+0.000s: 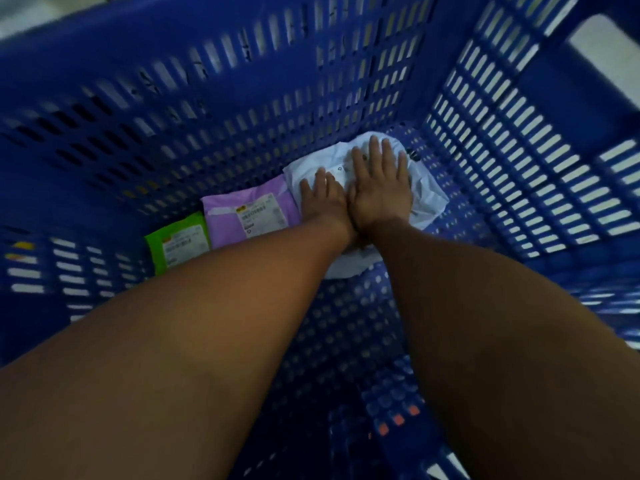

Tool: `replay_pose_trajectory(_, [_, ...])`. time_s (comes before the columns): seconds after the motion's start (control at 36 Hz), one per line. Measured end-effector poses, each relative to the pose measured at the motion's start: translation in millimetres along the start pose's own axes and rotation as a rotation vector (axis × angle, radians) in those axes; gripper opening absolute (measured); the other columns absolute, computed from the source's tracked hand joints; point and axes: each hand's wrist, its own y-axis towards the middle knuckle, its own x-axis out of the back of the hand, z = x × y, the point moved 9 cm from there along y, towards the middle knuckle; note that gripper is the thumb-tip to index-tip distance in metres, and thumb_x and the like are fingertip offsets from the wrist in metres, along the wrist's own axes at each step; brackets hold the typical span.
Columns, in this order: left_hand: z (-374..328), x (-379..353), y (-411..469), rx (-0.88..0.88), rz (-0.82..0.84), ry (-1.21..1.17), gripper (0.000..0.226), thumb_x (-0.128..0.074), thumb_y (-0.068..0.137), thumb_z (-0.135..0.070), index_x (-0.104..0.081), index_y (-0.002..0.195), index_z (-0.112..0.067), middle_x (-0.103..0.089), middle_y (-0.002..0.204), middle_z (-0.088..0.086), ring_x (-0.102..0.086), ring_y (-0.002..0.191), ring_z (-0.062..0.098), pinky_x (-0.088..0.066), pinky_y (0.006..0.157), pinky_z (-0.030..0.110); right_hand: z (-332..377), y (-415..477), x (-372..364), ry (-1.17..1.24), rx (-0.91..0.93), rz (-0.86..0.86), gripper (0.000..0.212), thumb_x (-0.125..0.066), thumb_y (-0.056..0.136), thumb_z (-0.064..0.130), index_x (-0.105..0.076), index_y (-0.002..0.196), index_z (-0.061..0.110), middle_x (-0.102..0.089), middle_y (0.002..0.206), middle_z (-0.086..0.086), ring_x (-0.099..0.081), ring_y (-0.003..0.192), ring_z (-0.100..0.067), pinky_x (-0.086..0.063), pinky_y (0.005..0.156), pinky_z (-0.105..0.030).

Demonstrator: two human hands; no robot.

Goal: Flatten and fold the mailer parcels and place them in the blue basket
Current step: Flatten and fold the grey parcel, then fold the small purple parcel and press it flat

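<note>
Down inside the blue basket [242, 98], two bare arms reach to its floor. The left hand [323, 199] and the right hand [379, 188] lie side by side and touch each other. Both hands are flat, with the fingers straight and a bit spread. They do not grip anything; they press down on a white mailer [427, 199]. This white mailer lies on the basket floor, close to the basket's far right corner. It looks soft and crumpled, and its edges stick out round the hands. A purple mailer [249, 209] lies on the basket floor too, by the foot of the far wall, nearer the middle of the basket. It has a white label with dark print, too blurry to read. A green mailer [176, 244] lies on the basket floor as well, closest to the basket's left wall. It also has a white label that cannot be read. The three mailers make a row across the far side of the basket floor, each one just beside the next. The basket walls are full of long slots, and the basket floor is full of small round holes. Pale light shows through the slots in the basket's right wall. A few small orange squares [398, 419] show low on the basket's near side.
</note>
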Motion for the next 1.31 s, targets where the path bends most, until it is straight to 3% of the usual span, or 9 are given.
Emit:
replay_pose_trajectory(0.11, [-0.2, 3.2, -0.7, -0.037, -0.166, 0.025, 0.115, -0.038, 0.083, -0.082, 0.013, 0.156, -0.009, 0.016, 0.164, 0.015, 0.02, 0.15, 0.033, 0.009, 0.119, 0.057, -19.8, 4.1, -16.4, 0.006, -0.138, 0.175, 0.063, -0.014, 0.101, 0.048, 0.001, 0.159, 0.028, 0.01, 0.166, -0.007, 0.011, 0.152, -0.028, 0.004, 0.122, -0.05])
replay_pose_trajectory(0.19, [-24.9, -5.9, -15.7, -0.316, -0.372, 0.006, 0.091, -0.039, 0.095, -0.064, -0.003, 0.158, -0.009, -0.002, 0.167, 0.007, 0.005, 0.153, 0.022, 0.007, 0.121, 0.051, -35.8, 3.4, -37.9, 0.03, -0.12, 0.364, 0.068, -0.019, 0.101, 0.054, 0.018, 0.155, 0.035, 0.026, 0.162, -0.001, 0.02, 0.15, -0.024, 0.003, 0.122, -0.051])
replay_pose_trajectory(0.39, [-15.8, -29.6, -12.3, -0.314, -0.341, 0.024, 0.095, -0.025, 0.088, -0.078, -0.018, 0.157, -0.012, -0.014, 0.165, 0.008, -0.002, 0.153, 0.025, 0.006, 0.121, 0.052, -39.8, 11.0, -35.7, 0.065, -0.101, 0.425, 0.064, -0.012, 0.102, 0.058, 0.013, 0.156, 0.035, 0.024, 0.163, 0.001, 0.018, 0.151, -0.023, 0.003, 0.122, -0.051])
replay_pose_trajectory(0.53, [-14.4, -20.4, -16.4, -0.286, -0.335, 0.005, 0.103, -0.03, 0.082, -0.081, -0.012, 0.158, -0.014, -0.012, 0.165, 0.007, -0.002, 0.153, 0.026, 0.003, 0.12, 0.054, -21.3, 15.9, 13.5, -0.098, -0.099, 0.239, 0.057, -0.021, 0.1, 0.051, -0.019, 0.152, 0.028, -0.021, 0.161, -0.01, -0.017, 0.148, -0.034, -0.009, 0.119, -0.056])
replay_pose_trajectory(0.64, [1.0, 7.6, -35.6, -0.258, -0.437, 0.085, 0.086, -0.029, 0.092, -0.065, -0.014, 0.158, -0.011, -0.015, 0.165, 0.009, -0.006, 0.152, 0.027, -0.004, 0.121, 0.054, 0.8, 17.2, 54.2, -0.158, -0.178, 0.162, 0.06, -0.015, 0.103, 0.048, -0.016, 0.158, 0.024, -0.022, 0.163, -0.012, -0.013, 0.15, -0.037, 0.002, 0.121, -0.056])
replay_pose_trajectory(0.81, [54.0, 66.4, -76.2, -0.213, -0.476, 0.163, 0.072, -0.04, 0.094, -0.037, -0.019, 0.156, -0.007, -0.021, 0.162, 0.014, -0.012, 0.151, 0.03, -0.008, 0.121, 0.051, 28.8, 8.0, 117.5, 0.042, -0.311, 0.143, 0.065, -0.027, 0.1, 0.054, -0.018, 0.157, 0.023, -0.034, 0.155, -0.019, -0.025, 0.146, -0.037, -0.011, 0.118, -0.055])
replay_pose_trajectory(1.0, [130.4, 140.6, -155.8, -0.161, -0.584, 0.167, 0.068, -0.036, 0.1, -0.036, -0.015, 0.156, -0.003, -0.011, 0.164, 0.015, -0.004, 0.153, 0.028, -0.002, 0.124, 0.046, 55.3, -19.6, 199.2, 0.129, -0.308, 0.051, 0.052, -0.031, 0.1, 0.043, -0.033, 0.148, 0.02, -0.049, 0.143, -0.019, -0.042, 0.134, -0.037, -0.031, 0.11, -0.046])
replay_pose_trajectory(1.17, [204.5, 188.1, -233.8, -0.16, -0.684, 0.122, 0.074, -0.039, 0.097, -0.053, -0.024, 0.155, -0.009, -0.013, 0.164, 0.014, -0.01, 0.152, 0.028, -0.008, 0.123, 0.045, 92.1, -54.4, 300.4, 0.137, -0.175, -0.166, 0.059, -0.033, 0.103, 0.05, -0.021, 0.155, 0.023, -0.055, 0.134, -0.019, -0.053, 0.122, -0.039, -0.044, 0.094, -0.046])
replay_pose_trajectory(1.31, [274.3, 207.4, -303.7, -0.091, -0.774, 0.062, 0.075, -0.042, 0.096, -0.052, -0.021, 0.156, -0.013, -0.01, 0.165, 0.012, -0.005, 0.153, 0.026, -0.008, 0.123, 0.045, 143.9, -76.4, 370.7, 0.154, -0.043, -0.323, 0.05, -0.042, 0.1, 0.048, -0.038, 0.142, 0.02, -0.059, 0.127, -0.019, -0.057, 0.114, -0.04, -0.046, 0.081, -0.043])
